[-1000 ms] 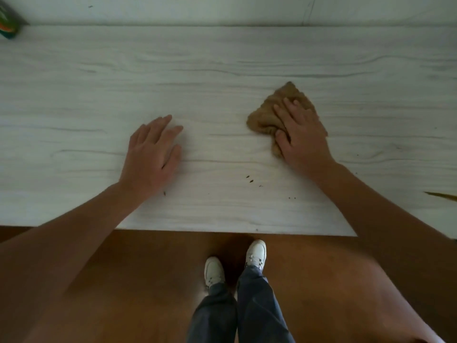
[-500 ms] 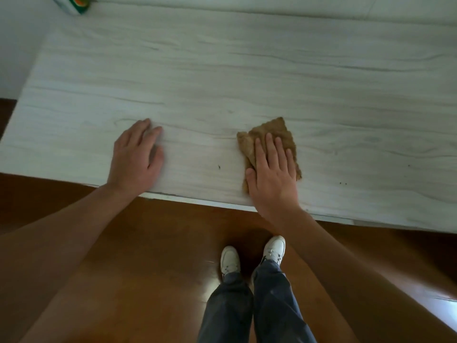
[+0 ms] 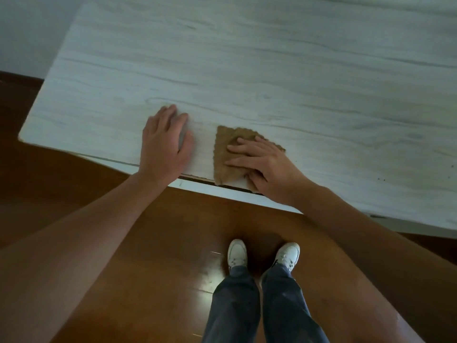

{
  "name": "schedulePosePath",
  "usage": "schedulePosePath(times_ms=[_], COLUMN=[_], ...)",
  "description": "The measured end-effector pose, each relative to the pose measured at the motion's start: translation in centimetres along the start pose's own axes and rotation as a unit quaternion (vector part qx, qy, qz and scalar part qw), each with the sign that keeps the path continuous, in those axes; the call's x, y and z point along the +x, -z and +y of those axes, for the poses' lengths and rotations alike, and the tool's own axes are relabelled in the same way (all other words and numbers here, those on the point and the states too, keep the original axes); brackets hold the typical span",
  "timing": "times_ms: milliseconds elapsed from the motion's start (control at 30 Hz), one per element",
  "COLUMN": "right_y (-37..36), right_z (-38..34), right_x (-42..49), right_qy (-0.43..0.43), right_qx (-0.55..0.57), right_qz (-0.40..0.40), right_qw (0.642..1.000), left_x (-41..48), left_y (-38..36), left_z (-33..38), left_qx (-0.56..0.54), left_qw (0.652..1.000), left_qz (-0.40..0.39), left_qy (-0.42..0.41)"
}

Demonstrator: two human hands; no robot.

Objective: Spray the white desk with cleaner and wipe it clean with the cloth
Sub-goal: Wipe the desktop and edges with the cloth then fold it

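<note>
Your right hand (image 3: 265, 167) presses the brown cloth (image 3: 226, 154) flat at the white desk's (image 3: 272, 70) near edge, your left hand (image 3: 164, 144) flat just beside it.

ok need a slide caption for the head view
Right hand presses brown cloth at near edge of white desk; left hand rests flat beside it.
</note>
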State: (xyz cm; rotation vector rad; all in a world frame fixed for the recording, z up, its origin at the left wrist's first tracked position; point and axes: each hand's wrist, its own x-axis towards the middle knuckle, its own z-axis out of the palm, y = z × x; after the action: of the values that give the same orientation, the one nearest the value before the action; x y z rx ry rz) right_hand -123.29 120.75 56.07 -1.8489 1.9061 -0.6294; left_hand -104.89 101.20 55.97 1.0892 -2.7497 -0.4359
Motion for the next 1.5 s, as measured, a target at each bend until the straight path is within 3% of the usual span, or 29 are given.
schedulePosePath(times_ms=[133, 300, 367, 467, 567, 733, 1067, 1233, 1500], right_y=[1.1, 3.7, 5.4, 8.2, 10.5, 9.4, 5.9, 2.3, 3.6], right_z=[0.5, 0.3, 0.7, 2.4, 5.8, 9.9, 4.2, 2.2, 5.4], right_x=[-4.8, -12.3, -15.5, -19.2, -20.1, -18.6, -14.2, -13.7, -18.0], right_qy=[-0.007, -0.059, -0.107, -0.202, -0.28, -0.399, -0.293, -0.236, -0.286], right_qx=[0.02, 0.0, -0.005, -0.006, -0.018, -0.009, 0.107, -0.032, -0.109], right_qz=[-0.019, -0.005, 0.04, 0.174, 0.256, 0.262, 0.256, 0.155, 0.176], right_qw=[1.0, 0.998, 0.993, 0.964, 0.925, 0.879, 0.915, 0.959, 0.936], left_x=[-0.5, -1.1, -1.0, -0.7, -0.4, -0.8, -1.0, -0.8, -0.8], left_y=[-0.5, -1.3, -1.7, -2.9, -4.6, -6.9, -6.7, -6.8, -6.8], left_z=[2.4, 7.7, 10.2, 13.9, 17.0, 18.9, 19.0, 18.8, 19.3], left_qx=[0.004, -0.011, -0.015, -0.025, -0.028, 0.001, -0.005, -0.036, 0.007], left_qw=[1.0, 0.991, 0.984, 0.978, 0.977, 0.982, 0.983, 0.984, 0.984], left_qz=[-0.001, -0.05, -0.064, -0.069, -0.063, -0.056, -0.044, -0.04, -0.04], left_qy=[-0.007, -0.12, -0.166, -0.197, -0.203, -0.183, -0.181, -0.172, -0.171])
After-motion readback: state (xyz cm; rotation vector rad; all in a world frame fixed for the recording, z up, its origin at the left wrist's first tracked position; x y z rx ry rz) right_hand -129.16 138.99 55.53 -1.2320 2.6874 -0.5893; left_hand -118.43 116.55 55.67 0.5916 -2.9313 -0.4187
